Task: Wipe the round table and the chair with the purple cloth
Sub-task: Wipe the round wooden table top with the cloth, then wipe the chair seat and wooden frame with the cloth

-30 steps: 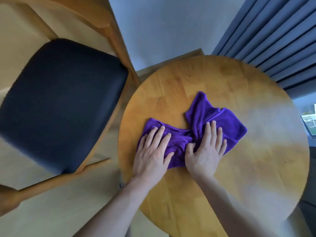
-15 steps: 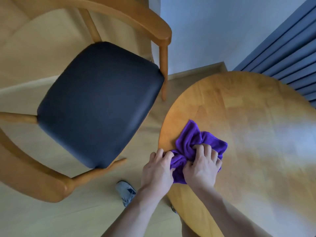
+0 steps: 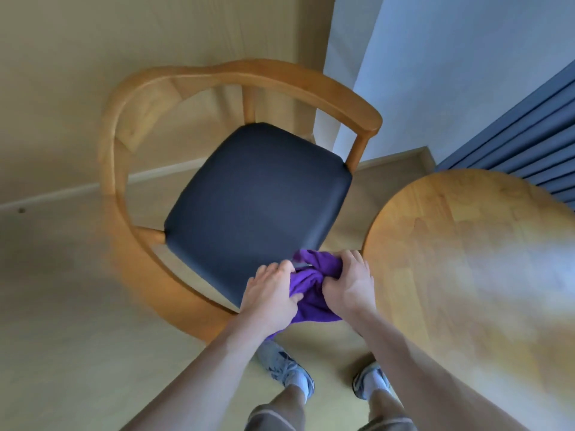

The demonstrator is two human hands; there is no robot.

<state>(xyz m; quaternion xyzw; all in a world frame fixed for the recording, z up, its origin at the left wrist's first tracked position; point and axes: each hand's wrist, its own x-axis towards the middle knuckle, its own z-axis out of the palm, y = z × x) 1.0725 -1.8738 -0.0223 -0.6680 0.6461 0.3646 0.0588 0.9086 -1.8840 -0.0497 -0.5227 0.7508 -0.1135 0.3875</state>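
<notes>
Both hands, left hand (image 3: 270, 293) and right hand (image 3: 348, 283), grip the bunched purple cloth (image 3: 311, 292) tight between them, off the bench (image 3: 466, 275) to their right, over the chair (image 3: 255, 194) seat's near corner, seemingly gathered ready for wiping it.

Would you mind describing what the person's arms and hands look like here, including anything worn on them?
Both forearms are bare up to the bottom edge of the frame, with no sleeves in view. The left hand and the right hand wear no gloves, and no rings, watch or wristband can be seen. The fingers show no markings, though slight blur limits fine detail.
</notes>
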